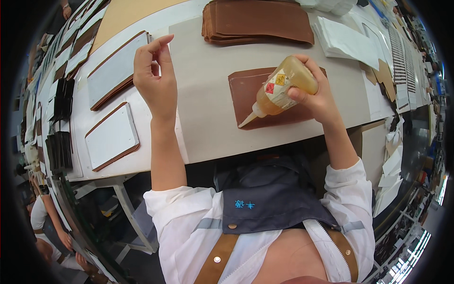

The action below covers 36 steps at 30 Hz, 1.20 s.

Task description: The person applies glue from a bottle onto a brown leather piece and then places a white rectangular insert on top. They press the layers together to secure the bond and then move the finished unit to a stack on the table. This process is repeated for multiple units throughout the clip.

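Squeeze bottle (283, 87): it is held above the brown panel (240, 97), tipped over with its base toward one o'clock and its nozzle (249, 120) toward seven, twelve being the table's far side; by this tilt, it seems, the amber liquid is drawn down to the nozzle.
Right grip (318, 90): it is closed around the bottle near the base, thumb on the near side, probably so that the body can be both squeezed and steered.
Nozzle tip: it is aimed at the panel's eight o'clock corner; whether the leather-like surface is touched cannot be told.
Brown panel: it is laid flat on the table (203, 113), near the body, perhaps so that its surface can be reached easily.
Left grip (158, 78): it is raised at between nine and ten o'clock from the panel, fingers loosely curled, with nothing seen held; the work area is thus unobstructed.
Brown stack (260, 23): it is placed at twelve o'clock, seemingly within reach but clear of the bottle.
White sheets (343, 40): they are piled between one and two o'clock, beside the stack.
White-faced pieces (113, 135): they are set apart toward nine o'clock, presumably to be separated from the panel.
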Each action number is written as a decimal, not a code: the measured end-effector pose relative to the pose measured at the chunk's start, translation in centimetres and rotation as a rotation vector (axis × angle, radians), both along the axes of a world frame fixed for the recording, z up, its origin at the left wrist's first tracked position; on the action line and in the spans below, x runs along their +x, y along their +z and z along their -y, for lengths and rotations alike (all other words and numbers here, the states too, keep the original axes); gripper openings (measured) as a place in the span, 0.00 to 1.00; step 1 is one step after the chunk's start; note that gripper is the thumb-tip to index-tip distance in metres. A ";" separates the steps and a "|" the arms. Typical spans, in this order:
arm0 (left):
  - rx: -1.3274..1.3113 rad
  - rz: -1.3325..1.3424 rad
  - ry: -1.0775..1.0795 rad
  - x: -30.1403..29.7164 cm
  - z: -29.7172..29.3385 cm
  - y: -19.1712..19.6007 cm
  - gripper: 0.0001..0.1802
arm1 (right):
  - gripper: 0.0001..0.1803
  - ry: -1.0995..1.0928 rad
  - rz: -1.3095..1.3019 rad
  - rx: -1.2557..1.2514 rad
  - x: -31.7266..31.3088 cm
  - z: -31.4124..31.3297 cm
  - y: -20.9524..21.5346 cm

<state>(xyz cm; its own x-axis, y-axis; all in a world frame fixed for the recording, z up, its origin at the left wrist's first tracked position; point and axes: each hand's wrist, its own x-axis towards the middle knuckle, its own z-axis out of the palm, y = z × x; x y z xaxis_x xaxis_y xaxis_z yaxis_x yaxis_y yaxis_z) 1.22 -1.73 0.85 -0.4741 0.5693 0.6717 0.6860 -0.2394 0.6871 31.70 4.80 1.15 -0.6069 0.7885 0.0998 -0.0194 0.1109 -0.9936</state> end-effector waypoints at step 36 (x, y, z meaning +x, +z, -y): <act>-0.133 0.029 0.040 0.1 -0.6 -0.9 0.09 | 0.33 -0.578 0.063 0.161 18.0 -9.5 0.8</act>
<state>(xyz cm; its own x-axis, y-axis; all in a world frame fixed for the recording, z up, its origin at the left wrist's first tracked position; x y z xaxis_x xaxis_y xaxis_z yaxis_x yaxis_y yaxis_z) 1.36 -1.16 -0.05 -0.5165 0.6324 0.5773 0.6727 -0.1174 0.7305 49.66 14.30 1.93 -0.0926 0.9704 0.2231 0.1469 0.2349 -0.9609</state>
